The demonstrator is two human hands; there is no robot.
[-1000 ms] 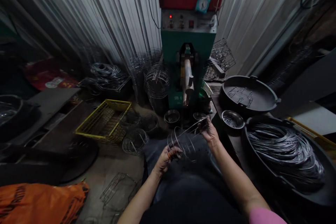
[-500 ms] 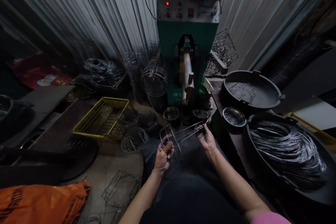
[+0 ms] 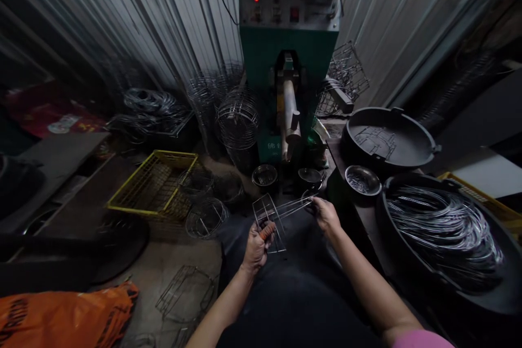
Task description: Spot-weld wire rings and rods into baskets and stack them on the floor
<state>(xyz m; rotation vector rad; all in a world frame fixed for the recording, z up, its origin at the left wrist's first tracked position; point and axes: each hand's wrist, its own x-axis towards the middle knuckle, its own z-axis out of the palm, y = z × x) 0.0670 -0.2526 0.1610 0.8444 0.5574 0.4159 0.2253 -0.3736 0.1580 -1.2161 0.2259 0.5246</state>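
My left hand [image 3: 256, 244] is closed around a small wire frame [image 3: 261, 200], raised over my dark-covered lap [image 3: 302, 277]. An orange-brown wrap covers its thumb. Pinched in my right hand [image 3: 327, 216] is one end of a long, narrow wire piece [image 3: 294, 206]. The other end of that piece meets or overlaps the frame; I cannot tell whether they are joined. Beyond both hands, the metal arm of a green machine [image 3: 290, 106] points toward me. Two small bowls [image 3: 264, 176] stand beneath it.
On the right are a large pan of wire pieces [image 3: 428, 133], a bowl of short pieces [image 3: 363, 180] and a pan of coiled wire [image 3: 444, 228]. Leftward stand a yellow crate [image 3: 134, 211] and round wire baskets [image 3: 206, 217]. An orange sack [image 3: 69, 315] lies lower left.
My left hand and the wire frame have shifted slightly right, and the frame's angle has changed. The long wire piece now reaches the frame. My right hand has turned, its back now showing more.
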